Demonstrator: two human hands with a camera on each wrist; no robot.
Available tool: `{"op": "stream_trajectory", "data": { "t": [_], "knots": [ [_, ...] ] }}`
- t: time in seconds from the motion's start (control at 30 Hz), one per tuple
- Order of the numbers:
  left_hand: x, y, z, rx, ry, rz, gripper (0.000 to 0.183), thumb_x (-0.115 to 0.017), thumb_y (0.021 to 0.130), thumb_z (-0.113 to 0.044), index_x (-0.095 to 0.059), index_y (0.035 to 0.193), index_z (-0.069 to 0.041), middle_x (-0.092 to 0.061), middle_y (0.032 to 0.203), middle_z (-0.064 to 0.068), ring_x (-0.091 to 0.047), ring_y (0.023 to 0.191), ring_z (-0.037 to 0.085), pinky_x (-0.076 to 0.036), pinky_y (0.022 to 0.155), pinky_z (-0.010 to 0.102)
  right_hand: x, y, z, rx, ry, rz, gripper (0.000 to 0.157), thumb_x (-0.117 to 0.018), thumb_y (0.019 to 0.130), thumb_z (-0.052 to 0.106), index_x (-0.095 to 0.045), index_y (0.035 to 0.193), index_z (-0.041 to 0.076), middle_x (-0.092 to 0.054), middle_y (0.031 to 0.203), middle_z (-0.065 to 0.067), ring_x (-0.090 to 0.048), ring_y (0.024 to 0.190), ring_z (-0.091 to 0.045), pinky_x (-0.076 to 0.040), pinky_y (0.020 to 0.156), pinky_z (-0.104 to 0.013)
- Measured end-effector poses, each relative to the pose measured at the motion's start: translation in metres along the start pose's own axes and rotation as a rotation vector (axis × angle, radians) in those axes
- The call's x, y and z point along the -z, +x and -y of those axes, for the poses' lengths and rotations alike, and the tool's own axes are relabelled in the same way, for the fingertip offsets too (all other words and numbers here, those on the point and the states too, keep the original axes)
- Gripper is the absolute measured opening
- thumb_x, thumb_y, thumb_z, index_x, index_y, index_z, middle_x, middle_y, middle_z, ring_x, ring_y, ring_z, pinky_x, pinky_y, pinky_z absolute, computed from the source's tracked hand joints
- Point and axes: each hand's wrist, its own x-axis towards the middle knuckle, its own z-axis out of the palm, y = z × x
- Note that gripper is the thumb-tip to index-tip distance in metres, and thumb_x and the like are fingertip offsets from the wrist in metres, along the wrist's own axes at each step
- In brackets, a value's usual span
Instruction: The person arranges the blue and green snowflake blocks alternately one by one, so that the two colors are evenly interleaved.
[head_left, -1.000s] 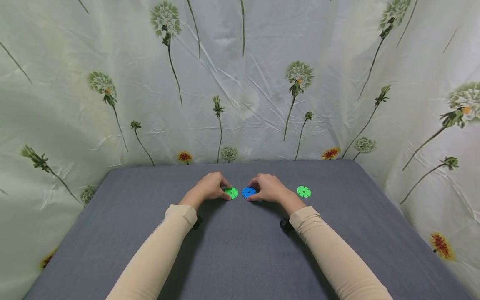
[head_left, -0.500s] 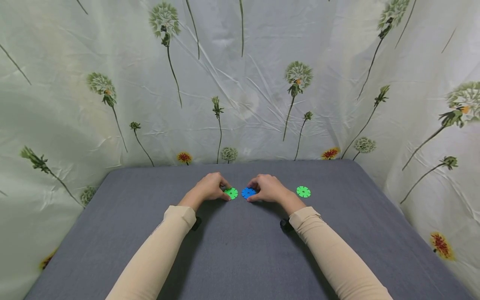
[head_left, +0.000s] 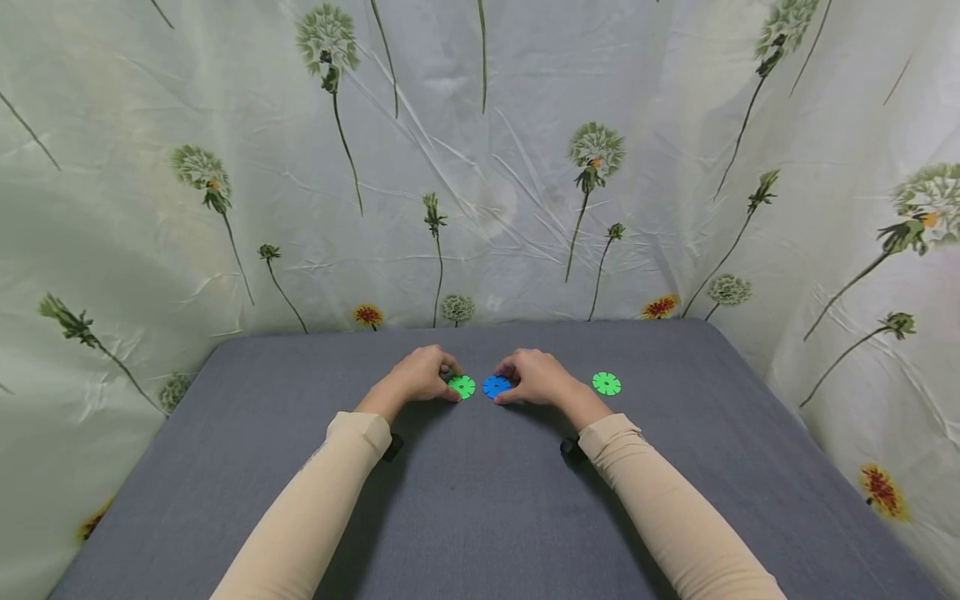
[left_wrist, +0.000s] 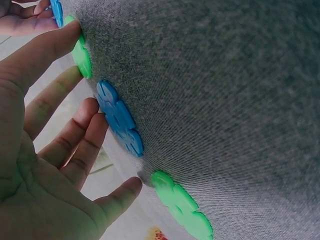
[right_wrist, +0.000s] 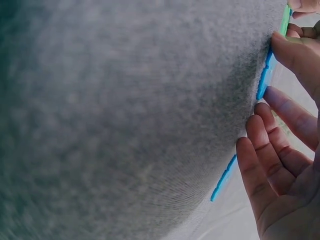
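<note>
Near the far edge of the table, my left hand (head_left: 418, 373) pinches a green notched plastic disc (head_left: 464, 387) by its edges, thumb on the near side and index finger on the far side. My right hand (head_left: 542, 377) pinches a blue notched disc (head_left: 495, 386) the same way. Both discs lie flat, a small gap apart. In the left wrist view a second blue disc (left_wrist: 120, 117) and another green disc (left_wrist: 182, 205) lie beside my other left fingers; the head view hides them. The right wrist view shows one more blue disc (right_wrist: 223, 177) by my right fingertips.
A green disc (head_left: 607, 383) lies on the table to the right of my right hand. Grey cloth covers the table (head_left: 480, 500). Behind its far edge hangs a pale curtain (head_left: 495, 208) printed with dandelions. Each wrist wears a dark camera strap.
</note>
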Motion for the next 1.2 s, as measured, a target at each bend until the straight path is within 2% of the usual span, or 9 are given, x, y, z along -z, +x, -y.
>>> {"op": "stream_trajectory", "data": {
  "t": [0.17,0.3,0.4,0.6,0.93,1.2],
  "knots": [
    [0.0,-0.001,0.0,-0.021,0.037,0.011,0.043,-0.09,0.089,-0.033,-0.078,0.127,-0.017,-0.066,0.131,0.014,-0.066,0.122,0.032,-0.055,0.104,0.054,0.003,0.0,-0.001,0.01,0.021,0.025,0.049,-0.087,0.092,0.04,-0.076,0.133,0.014,-0.074,0.12,-0.005,-0.07,0.112,-0.022,-0.058,0.1,-0.042],
    [0.0,-0.002,-0.002,-0.029,0.079,0.011,0.041,-0.089,0.09,-0.034,-0.076,0.126,-0.018,-0.064,0.129,0.013,-0.065,0.116,0.031,-0.056,0.099,0.054,0.009,-0.004,-0.005,0.019,0.114,0.037,0.05,-0.087,0.093,0.036,-0.075,0.135,0.011,-0.077,0.123,-0.005,-0.072,0.113,-0.021,-0.059,0.099,-0.04],
    [0.0,-0.002,-0.003,-0.034,0.097,0.01,0.041,-0.088,0.091,-0.033,-0.076,0.127,-0.019,-0.063,0.128,0.013,-0.064,0.115,0.03,-0.056,0.097,0.054,0.015,-0.007,-0.01,0.026,0.17,0.022,0.047,-0.085,0.095,0.031,-0.075,0.135,0.009,-0.078,0.125,-0.006,-0.074,0.114,-0.022,-0.06,0.099,-0.039],
    [0.002,-0.004,-0.004,-0.065,0.116,0.026,0.044,-0.087,0.091,-0.032,-0.075,0.13,-0.017,-0.063,0.128,0.014,-0.063,0.115,0.029,-0.056,0.097,0.051,0.031,-0.018,-0.021,0.019,0.173,-0.017,0.042,-0.08,0.099,0.027,-0.074,0.136,0.008,-0.076,0.127,-0.012,-0.072,0.119,-0.028,-0.059,0.103,-0.045],
    [0.005,0.0,-0.012,-0.061,0.117,0.045,0.045,-0.084,0.095,-0.034,-0.072,0.135,-0.017,-0.066,0.131,0.012,-0.064,0.118,0.028,-0.057,0.096,0.049,0.052,-0.042,-0.059,-0.089,0.156,-0.015,0.046,-0.077,0.101,0.026,-0.069,0.141,0.004,-0.07,0.139,-0.022,-0.065,0.132,-0.04,-0.055,0.109,-0.054],
    [0.001,0.009,-0.023,-0.119,0.093,0.022,0.047,-0.084,0.096,-0.033,-0.072,0.137,-0.014,-0.069,0.13,0.011,-0.066,0.119,0.028,-0.058,0.098,0.048,0.061,-0.063,-0.091,-0.192,0.145,0.035,0.053,-0.08,0.099,0.024,-0.065,0.145,0.0,-0.065,0.144,-0.028,-0.06,0.136,-0.047,-0.051,0.111,-0.059]
  ]
}}
